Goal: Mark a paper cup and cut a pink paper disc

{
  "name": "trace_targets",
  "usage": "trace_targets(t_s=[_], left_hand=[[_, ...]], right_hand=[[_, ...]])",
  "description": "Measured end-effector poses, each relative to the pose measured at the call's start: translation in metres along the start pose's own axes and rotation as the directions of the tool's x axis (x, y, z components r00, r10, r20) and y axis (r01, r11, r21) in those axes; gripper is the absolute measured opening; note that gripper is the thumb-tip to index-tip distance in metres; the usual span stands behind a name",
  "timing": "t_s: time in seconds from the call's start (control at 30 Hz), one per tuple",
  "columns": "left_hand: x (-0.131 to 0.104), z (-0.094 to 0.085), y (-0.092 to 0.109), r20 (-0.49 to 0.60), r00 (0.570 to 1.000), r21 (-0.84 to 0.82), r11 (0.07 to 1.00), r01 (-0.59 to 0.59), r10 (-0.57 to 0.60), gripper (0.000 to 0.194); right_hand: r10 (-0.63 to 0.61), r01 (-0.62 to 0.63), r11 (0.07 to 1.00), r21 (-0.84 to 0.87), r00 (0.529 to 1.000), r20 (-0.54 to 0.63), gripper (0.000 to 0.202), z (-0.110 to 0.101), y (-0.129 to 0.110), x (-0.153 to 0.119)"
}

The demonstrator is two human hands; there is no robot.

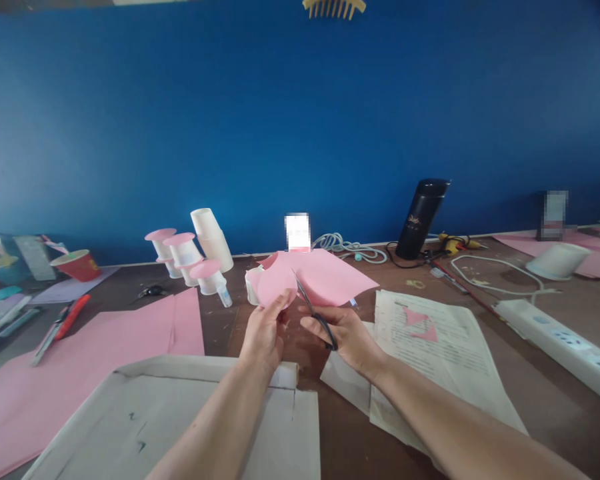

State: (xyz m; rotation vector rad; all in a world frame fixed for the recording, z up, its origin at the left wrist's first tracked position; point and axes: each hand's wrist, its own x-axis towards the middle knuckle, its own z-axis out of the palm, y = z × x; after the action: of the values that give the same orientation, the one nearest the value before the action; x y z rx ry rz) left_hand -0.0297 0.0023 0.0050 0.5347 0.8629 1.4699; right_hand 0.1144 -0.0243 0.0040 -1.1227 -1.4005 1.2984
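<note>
My left hand (267, 328) pinches the lower edge of a sheet of pink paper (325, 275), where a rounded lobe (276, 283) curves out. In my right hand (349, 335) is a pair of scissors (307, 297) with dark handles; their blades point up and away, meeting the paper beside the rounded lobe. The sheet is held above the brown table and spreads out to the right of the blades. Just behind the lobe, partly hidden by it, stands a white paper cup (253, 285).
At left, white cups topped with pink discs (206, 270) stand by stacked cups (211, 239). A utility knife (55, 331) lies on pink sheets (105, 353). Cardboard (180, 413) is in front. Rightward are a printed page (443, 373), a black flask (424, 220) and a power strip (560, 343).
</note>
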Motion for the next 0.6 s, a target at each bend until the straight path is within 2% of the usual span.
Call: trace_targets(t_s=[0.6], left_hand=[[-0.0031,0.0026,0.0061,-0.059,0.998,0.063,0.998,-0.017,0.021,0.033]], right_hand=[[0.017,-0.017,1.0,-0.023,1.0,-0.015,0.052,0.0017,-0.0045,-0.0016]])
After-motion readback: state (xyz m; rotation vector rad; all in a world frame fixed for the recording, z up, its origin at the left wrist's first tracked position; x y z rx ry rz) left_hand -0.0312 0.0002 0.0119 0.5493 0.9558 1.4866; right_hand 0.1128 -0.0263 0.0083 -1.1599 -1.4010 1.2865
